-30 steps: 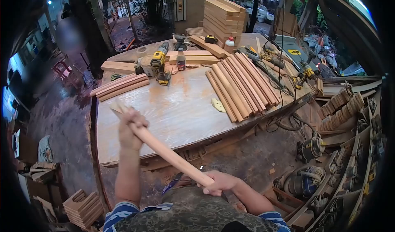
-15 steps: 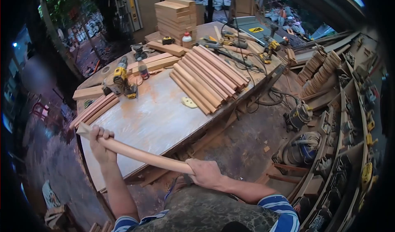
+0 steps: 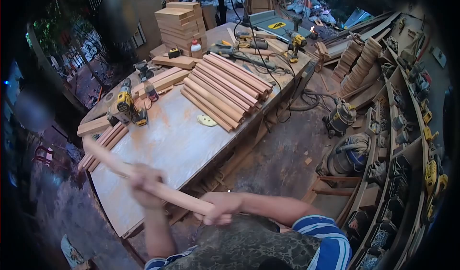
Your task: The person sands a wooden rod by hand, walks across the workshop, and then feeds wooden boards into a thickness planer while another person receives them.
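Observation:
A pale wooden rod [image 3: 177, 197] slants across in front of me, over the near edge of the workbench [image 3: 158, 157]. My right hand [image 3: 221, 207] is closed around its near end. Partway along, my left hand [image 3: 146, 183] wraps the rod, smeared by motion; whether anything lies between palm and wood cannot be made out. The rod's far end points left, near a small bundle of rods [image 3: 106, 144] on the bench. Many similar rods [image 3: 225, 88] lie side by side farther back, with a pale yellow pad [image 3: 207, 120] beside them.
A yellow drill [image 3: 125, 100], a bottle [image 3: 150, 91] and stacked boards [image 3: 179, 28] stand on the bench. Cables and power tools lie at its far right. On the floor to the right are a shop vacuum [image 3: 352, 155] and a long shelf of bins [image 3: 397, 188].
My left hand has slid along the rod from its far end toward my right hand. The right hand and rod have shifted slightly left and down, and the view has turned a little.

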Demonstrator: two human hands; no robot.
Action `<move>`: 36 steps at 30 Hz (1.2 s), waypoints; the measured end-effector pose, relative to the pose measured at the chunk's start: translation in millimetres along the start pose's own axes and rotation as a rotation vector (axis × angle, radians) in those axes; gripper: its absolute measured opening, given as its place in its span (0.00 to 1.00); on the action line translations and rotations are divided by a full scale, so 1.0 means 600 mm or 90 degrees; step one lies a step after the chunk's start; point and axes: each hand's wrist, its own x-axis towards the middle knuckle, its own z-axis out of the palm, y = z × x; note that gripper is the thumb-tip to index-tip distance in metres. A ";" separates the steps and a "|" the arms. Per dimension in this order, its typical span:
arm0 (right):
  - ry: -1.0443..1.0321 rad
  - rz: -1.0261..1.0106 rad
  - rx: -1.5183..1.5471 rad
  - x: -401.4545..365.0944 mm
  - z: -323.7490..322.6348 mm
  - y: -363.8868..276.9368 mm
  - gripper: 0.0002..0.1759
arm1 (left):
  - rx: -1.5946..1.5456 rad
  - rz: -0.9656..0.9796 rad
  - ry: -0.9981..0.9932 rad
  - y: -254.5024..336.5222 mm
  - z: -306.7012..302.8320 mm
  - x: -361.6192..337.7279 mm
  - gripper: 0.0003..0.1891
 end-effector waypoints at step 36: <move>0.659 -0.097 -1.038 0.065 0.011 -0.010 0.14 | 0.486 0.193 0.428 -0.034 -0.003 0.013 0.05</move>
